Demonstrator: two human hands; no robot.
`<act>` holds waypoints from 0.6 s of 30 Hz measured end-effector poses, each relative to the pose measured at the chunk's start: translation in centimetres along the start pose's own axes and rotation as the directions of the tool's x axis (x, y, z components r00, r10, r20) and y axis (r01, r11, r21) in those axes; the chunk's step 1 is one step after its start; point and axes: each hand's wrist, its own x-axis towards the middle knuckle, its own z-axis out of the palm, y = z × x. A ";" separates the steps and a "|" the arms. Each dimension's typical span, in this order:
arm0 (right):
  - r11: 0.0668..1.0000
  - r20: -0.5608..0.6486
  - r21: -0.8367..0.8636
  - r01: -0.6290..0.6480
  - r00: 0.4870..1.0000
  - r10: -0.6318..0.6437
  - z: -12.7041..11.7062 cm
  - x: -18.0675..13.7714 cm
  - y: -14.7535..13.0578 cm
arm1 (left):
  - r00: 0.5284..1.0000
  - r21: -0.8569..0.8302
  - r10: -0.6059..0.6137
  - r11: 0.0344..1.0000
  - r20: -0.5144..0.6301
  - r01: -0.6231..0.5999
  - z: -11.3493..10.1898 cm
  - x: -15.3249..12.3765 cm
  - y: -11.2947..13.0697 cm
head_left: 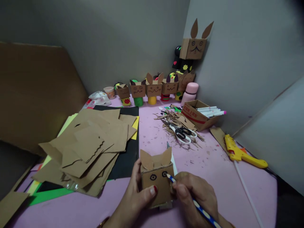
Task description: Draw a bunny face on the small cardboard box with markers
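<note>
Near the front of the pink table, my left hand [140, 198] is closed around the left side of a small cardboard box head [159, 190], its thumb across the front. Two pointed cardboard ears rise from the box's top, and two dark ringed eyes are drawn on its face; the lower face shows no drawing. In my right hand [198, 196] is a blue pencil [201, 210] with pale spots, pinched close to its point. The pencil's tip is at the box's right eye; whether it touches I cannot tell. Part of a pale, pointed object [174, 163] shows behind the box.
Cardboard sheets [95, 142] are heaped at left. Scissors [182, 133] lie among cardboard scraps [174, 118]. A box of markers [198, 117] stands at right, near a yellow glue gun [242, 153]. Finished animal heads [154, 88] and a pink bottle [190, 93] line the back.
</note>
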 end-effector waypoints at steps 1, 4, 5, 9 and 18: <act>1.000 0.024 0.000 0.003 1.000 -0.003 -0.1 0.0 0.0 | 1.000 0.003 0.002 1.000 0.004 -0.002 0.0 0.0 0.0; 1.000 0.093 -0.006 -0.011 0.996 0.011 -0.5 -0.3 0.1 | 1.000 0.024 0.003 1.000 0.017 -0.003 -0.1 0.0 0.0; 1.000 0.103 -0.007 -0.017 0.994 0.018 -0.5 -0.4 0.2 | 1.000 0.031 0.003 1.000 0.021 -0.004 -0.1 0.0 0.1; 0.999 0.123 0.001 -0.033 0.992 0.033 -0.5 -0.8 0.6 | 0.999 0.044 0.002 0.999 0.032 -0.003 -0.1 0.1 0.2; 0.999 0.118 -0.001 -0.048 0.992 0.048 -0.3 -0.8 0.6 | 1.000 0.006 0.011 1.000 0.029 -0.011 0.1 0.1 0.1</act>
